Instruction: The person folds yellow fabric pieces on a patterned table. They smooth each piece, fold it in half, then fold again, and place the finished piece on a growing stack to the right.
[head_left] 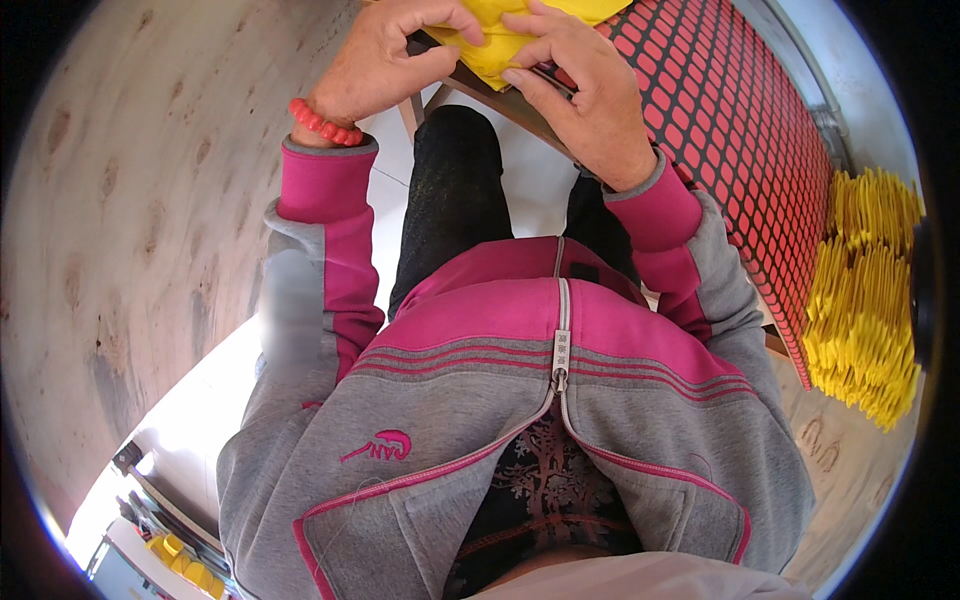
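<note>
Both hands are at the top edge of the head view, over a bright yellow piece of thin, cloth-like material (497,68) lying at the table edge and partly cut off by the frame. My left hand (385,55), with a red bead bracelet at the wrist, has its thumb and forefinger apart beside the piece's left side. My right hand (590,95) curves over the right side, thumb tip at the piece's near edge, fingertips on the yellow farther up. A gap shows between that thumb and the fingers. Something small and dark in the gap cannot be made out.
A red cover with a black grid (720,120) spreads to the right of the hands. Several stacked yellow folded pieces (865,300) stand at the far right. A pale wooden board (150,200) fills the left. My legs (450,190) are below the table edge.
</note>
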